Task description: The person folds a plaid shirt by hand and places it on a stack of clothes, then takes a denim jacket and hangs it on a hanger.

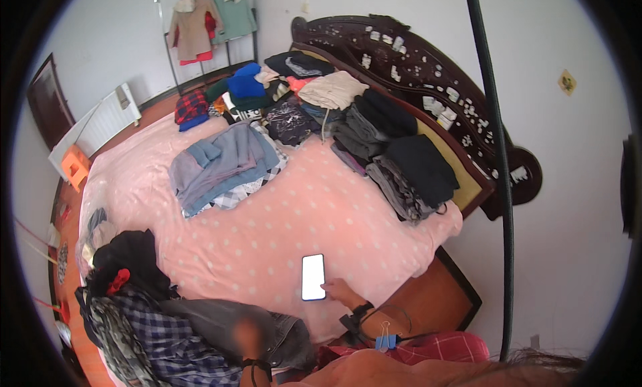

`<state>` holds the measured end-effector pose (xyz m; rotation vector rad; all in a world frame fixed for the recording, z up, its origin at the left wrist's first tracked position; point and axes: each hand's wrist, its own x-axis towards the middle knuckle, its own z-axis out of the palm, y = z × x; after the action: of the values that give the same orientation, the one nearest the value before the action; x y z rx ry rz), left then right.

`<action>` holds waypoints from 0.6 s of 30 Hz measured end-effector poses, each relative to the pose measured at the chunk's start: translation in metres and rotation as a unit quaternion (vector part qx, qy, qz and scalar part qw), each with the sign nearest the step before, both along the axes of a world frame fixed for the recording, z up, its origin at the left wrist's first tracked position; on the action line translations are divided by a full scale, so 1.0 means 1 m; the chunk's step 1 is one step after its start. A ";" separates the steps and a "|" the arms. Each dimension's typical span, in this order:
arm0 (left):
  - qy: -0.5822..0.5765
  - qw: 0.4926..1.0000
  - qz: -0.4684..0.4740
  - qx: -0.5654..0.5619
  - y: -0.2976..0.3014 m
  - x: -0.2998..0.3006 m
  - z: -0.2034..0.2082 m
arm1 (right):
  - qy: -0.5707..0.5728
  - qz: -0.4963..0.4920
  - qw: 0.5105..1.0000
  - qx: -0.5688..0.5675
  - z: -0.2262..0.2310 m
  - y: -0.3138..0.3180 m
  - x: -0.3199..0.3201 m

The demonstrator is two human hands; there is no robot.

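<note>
A smartphone (313,278) with a bright white screen is held at its lower right edge by my right hand (340,292). The thumb shows at that edge, while the other fingers are mostly hidden. Beneath the phone lies a pink dotted blanket (267,246). My left hand (249,337) is low in the view, over dark grey trousers (214,320); blur covers its fingers. Left of the trousers, a blue-and-white checked shirt (157,333) lies bunched up, with a black garment (134,260) above it.
Folded grey-blue clothes (224,159) rest mid-bed. Stacks of dark trousers (414,169) line the side by the carved headboard (414,66). More clothes (247,86) are piled at the far end. An orange stool (75,165) stands on the left. A black cable (495,119) hangs at right.
</note>
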<state>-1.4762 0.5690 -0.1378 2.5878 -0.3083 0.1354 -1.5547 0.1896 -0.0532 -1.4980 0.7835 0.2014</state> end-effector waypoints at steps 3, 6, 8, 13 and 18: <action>0.028 0.997 0.075 0.016 -0.016 -0.020 0.022 | -0.071 0.022 0.993 -0.087 0.004 -0.075 -0.007; -0.103 0.991 0.054 -0.059 -0.034 -0.040 0.051 | -0.091 0.009 0.992 -0.082 -0.003 -0.170 -0.022; -0.088 0.993 0.058 -0.053 -0.040 -0.045 0.064 | -0.090 -0.005 0.989 -0.114 -0.018 -0.230 -0.029; -0.096 0.992 0.068 -0.048 -0.042 -0.048 0.069 | -0.147 -0.073 0.941 -0.295 -0.081 -0.309 -0.028; -0.053 0.994 0.063 -0.067 -0.051 -0.059 0.090 | -0.298 -0.173 0.901 -0.262 -0.095 -0.275 -0.044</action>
<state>-1.5353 0.5185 -0.0475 2.4701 -0.1667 0.3287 -1.5987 -0.0858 -0.1485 -1.7494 0.6018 -0.7653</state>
